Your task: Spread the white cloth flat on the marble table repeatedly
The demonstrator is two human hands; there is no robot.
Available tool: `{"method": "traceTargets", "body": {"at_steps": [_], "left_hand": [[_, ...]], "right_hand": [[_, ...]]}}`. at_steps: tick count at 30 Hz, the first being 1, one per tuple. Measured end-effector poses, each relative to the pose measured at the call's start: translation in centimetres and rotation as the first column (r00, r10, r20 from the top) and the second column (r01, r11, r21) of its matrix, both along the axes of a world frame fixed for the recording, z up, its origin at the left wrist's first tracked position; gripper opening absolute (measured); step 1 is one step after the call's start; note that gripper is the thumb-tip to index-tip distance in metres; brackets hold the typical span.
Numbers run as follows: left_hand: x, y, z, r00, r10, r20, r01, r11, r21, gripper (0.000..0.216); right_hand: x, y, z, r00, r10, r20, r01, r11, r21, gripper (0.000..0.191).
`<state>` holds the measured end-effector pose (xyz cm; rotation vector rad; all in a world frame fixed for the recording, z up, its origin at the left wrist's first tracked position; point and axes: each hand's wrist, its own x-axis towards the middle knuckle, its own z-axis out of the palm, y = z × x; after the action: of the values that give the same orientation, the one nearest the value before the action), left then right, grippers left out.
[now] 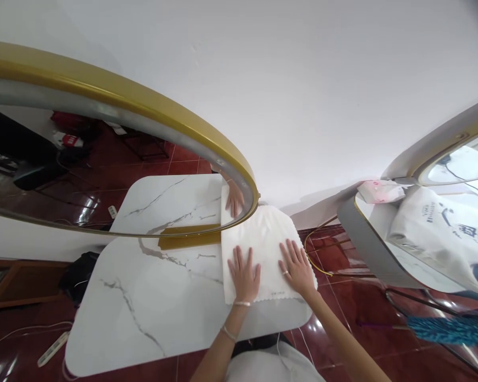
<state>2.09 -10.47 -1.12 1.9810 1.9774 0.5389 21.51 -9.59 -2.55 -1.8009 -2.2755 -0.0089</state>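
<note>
L hand [245,276] & R hand [298,268] both flat, fingers parted, atop scallop-edged white cloth [266,239]; cloth runs fwd past fingertips, long axis unclear, neither hand nearer.

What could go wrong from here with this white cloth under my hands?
The white cloth reaches the right end of the table, so a push that way might slide it over the edge. The ring on your right hand could snag the fabric as you smooth or lift it.
</note>
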Motion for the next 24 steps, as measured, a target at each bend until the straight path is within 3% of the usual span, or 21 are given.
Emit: {"method": "traceTargets", "body": {"at_steps": [4,8,11,19,21,24], "left_hand": [[-1.6,-8.0,-0.2,0.997,-0.028,-0.066,0.029,0.999,0.017,0.059],[-2.0,-11.0,-0.1,0.988,-0.071,-0.134,0.079,0.995,0.053,0.060],[-1.9,-9.4,0.2,0.992,-0.064,-0.113,0.076,0.991,0.107,0.062],[-2.5,1.9,0.3,1.000,-0.006,0.020,0.003,0.984,0.176,0.058],[-3.2,2.6,0.1,0.999,-0.014,0.033,0.009,0.987,0.162,0.058],[-4.0,0.5,0.4,1.000,-0.019,0.003,0.019,0.991,0.136,0.059]], "right_hand": [[-0.9,-6.5,-0.1,1.000,-0.022,-0.008,0.022,1.000,0.004,0.064],[-1.3,-10.1,-0.3,0.998,-0.052,-0.029,0.053,0.998,0.036,0.063],[-1.4,-9.9,-0.5,0.998,-0.048,-0.047,0.051,0.997,0.061,0.062],[-1.5,-6.2,-0.1,0.994,0.006,-0.111,0.001,0.998,0.064,0.062],[-1.7,-5.1,-0.2,0.993,-0.004,-0.115,0.013,0.997,0.074,0.061],[-2.3,-2.6,-0.5,0.992,-0.038,-0.121,0.051,0.993,0.103,0.062]]}}
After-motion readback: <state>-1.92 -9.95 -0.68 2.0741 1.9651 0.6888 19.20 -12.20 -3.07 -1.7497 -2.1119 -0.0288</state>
